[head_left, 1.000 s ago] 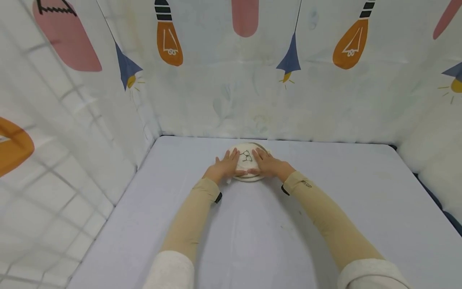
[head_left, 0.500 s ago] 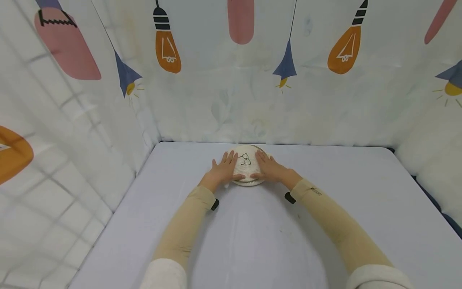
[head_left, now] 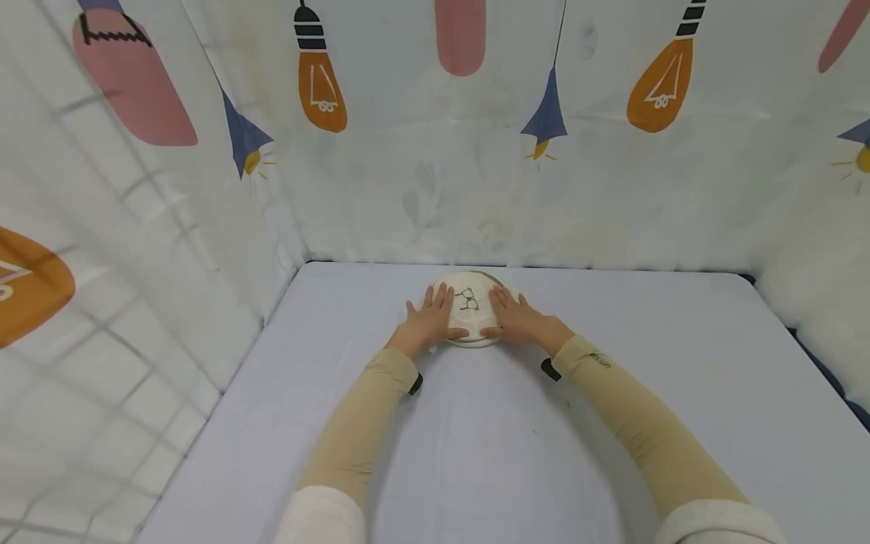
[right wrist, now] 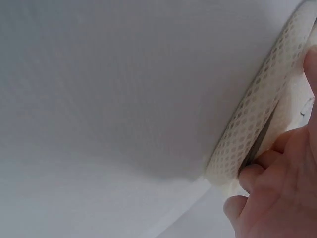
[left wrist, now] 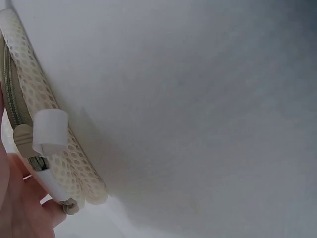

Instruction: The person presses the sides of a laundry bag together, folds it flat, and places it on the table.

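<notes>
A round cream mesh laundry bag [head_left: 470, 321] lies near the far edge of the table, with a small line drawing on its top. My left hand [head_left: 428, 321] rests on its left side, fingers pointing away and thumb toward the middle. On its right side lies my right hand [head_left: 518, 317], in much the same way. The left wrist view shows a zipper [left wrist: 14, 94] along the rim, with a zipper pull [left wrist: 23, 140] and a white tag [left wrist: 50, 130]. In the right wrist view, several fingertips [right wrist: 250, 177] touch the bag's honeycomb mesh side [right wrist: 247, 124].
A pale table [head_left: 489, 453] spreads out under both arms. Behind it hangs a white curtain [head_left: 381, 189] printed with lamps and bulbs, and another side of it [head_left: 136, 302] stands along the left edge.
Both hands stay on the laundry bag. They have spread slightly apart since a second ago, so more of the drawing and top shows. The head view has shifted a little.
</notes>
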Action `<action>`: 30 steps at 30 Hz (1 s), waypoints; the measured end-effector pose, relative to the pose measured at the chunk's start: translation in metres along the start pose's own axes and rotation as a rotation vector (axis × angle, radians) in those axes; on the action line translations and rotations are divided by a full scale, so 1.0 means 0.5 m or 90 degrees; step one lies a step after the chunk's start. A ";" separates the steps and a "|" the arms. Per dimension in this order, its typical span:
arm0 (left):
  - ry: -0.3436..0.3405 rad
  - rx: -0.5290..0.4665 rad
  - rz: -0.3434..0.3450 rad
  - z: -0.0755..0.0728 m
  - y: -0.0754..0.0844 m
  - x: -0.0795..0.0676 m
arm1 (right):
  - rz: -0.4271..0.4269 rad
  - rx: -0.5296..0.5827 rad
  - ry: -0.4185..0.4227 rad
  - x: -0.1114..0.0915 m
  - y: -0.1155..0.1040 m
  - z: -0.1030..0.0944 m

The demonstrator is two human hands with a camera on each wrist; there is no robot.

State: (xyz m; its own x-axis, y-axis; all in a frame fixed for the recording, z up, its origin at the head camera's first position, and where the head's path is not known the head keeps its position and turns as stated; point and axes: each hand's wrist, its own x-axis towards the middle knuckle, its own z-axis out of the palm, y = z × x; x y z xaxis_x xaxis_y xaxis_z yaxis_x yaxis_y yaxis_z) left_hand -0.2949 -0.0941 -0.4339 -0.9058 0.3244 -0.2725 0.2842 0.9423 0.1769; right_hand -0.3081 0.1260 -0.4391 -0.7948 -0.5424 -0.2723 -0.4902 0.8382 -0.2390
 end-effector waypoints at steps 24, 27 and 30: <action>-0.001 0.003 -0.011 -0.010 0.006 -0.013 | -0.022 0.102 0.025 -0.011 0.003 0.001; 0.002 -0.002 -0.013 -0.008 0.005 -0.013 | -0.018 0.114 0.037 -0.007 0.000 0.004; 0.001 0.002 -0.016 -0.003 0.005 -0.010 | -0.005 0.120 0.035 -0.005 -0.005 0.006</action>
State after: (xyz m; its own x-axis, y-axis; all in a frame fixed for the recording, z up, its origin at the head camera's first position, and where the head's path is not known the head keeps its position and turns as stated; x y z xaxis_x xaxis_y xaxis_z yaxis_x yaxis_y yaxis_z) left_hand -0.2901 -0.0934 -0.4308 -0.9133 0.3001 -0.2754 0.2620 0.9505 0.1671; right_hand -0.3040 0.1252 -0.4408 -0.8121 -0.5408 -0.2191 -0.4253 0.8057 -0.4123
